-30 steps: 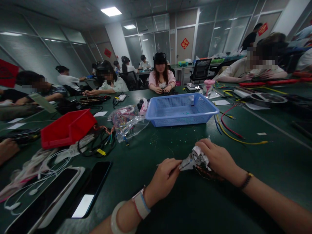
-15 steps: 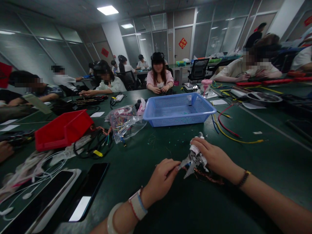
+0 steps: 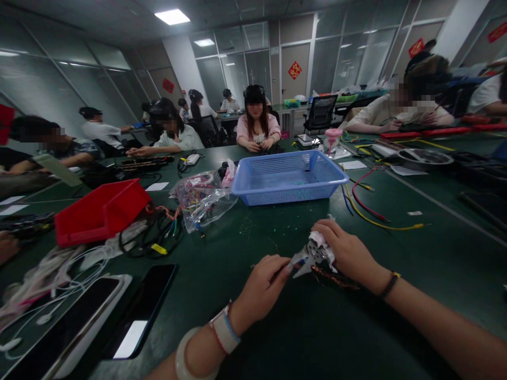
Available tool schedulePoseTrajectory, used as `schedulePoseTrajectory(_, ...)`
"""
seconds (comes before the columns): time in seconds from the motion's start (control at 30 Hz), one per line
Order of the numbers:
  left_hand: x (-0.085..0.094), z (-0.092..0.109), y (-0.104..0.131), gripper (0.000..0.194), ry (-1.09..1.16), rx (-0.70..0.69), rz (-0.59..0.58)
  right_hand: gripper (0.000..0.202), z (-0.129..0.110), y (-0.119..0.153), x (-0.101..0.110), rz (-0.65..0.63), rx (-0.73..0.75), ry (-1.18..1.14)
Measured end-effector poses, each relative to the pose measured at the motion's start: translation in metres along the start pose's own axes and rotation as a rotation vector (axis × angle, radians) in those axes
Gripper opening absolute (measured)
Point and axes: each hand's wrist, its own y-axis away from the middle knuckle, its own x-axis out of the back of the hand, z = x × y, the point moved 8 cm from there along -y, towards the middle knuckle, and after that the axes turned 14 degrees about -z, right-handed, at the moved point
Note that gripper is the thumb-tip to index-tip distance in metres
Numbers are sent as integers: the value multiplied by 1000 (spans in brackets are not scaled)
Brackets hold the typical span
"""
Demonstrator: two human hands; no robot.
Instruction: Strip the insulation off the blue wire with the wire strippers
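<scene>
My right hand (image 3: pixel 344 248) is wrapped round a pair of wire strippers (image 3: pixel 316 254), metal-jawed and with white material about the handles. Their jaws point left, towards my left hand (image 3: pixel 263 287), whose thumb and fingers are pinched together at the jaw tips. A bit of blue wire (image 3: pixel 301 262) shows between the jaws; its end at my left fingertips is mostly hidden. Beneath the strippers, a twisted copper-coloured wire (image 3: pixel 336 278) trails to the right under my right hand.
A blue mesh basket (image 3: pixel 289 196) stands ahead, a clear bag of wires (image 3: pixel 202 203) and a red bin (image 3: pixel 85 224) to its left. Phones (image 3: pixel 148 301) and white earphones (image 3: pixel 43 317) lie near left. Loose wires (image 3: pixel 380 226) lie right. People sit around the table.
The jaws of the wire strippers have come closer together, and my right hand has tightened round the handles. My left hand stays nearly in place. The view has shifted slightly.
</scene>
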Motion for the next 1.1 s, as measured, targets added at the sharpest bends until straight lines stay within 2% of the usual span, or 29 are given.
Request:
schedulePoseTrajectory(0.13, 0, -3, 0, 28, -9, 21, 0, 46, 20, 2, 7, 37, -133, -30)
schedulePoseTrajectory(0.3, 1, 1, 0, 27, -2, 19, 16, 44, 68, 17, 35, 207, -354, -79)
schedulePoseTrajectory(0.4, -1, -3, 1, 26, 86, 54, 14, 53, 81, 21, 43, 266, -345, -126)
schedulePoseTrajectory(0.47, -4, -8, 1, 26, 193, 79, 10, 56, 78, 21, 43, 271, -320, -131)
schedulePoseTrajectory(0.57, -6, -16, 1, 26, 313, 110, 10, 58, 58, 18, 37, 221, -298, -115)
schedulePoseTrajectory(0.77, -8, -20, 0, 28, 304, 154, -20, 56, 18, 11, 20, 90, -212, -157)
schedulePoseTrajectory(0.93, -7, -15, -1, 27, 265, 150, -31, 60, 11, 8, 6, 28, -155, -163)
schedulePoseTrajectory(1.1, -5, -9, -1, 25, 186, 138, -47, 73, 9, 6, -3, -13, -132, -181)
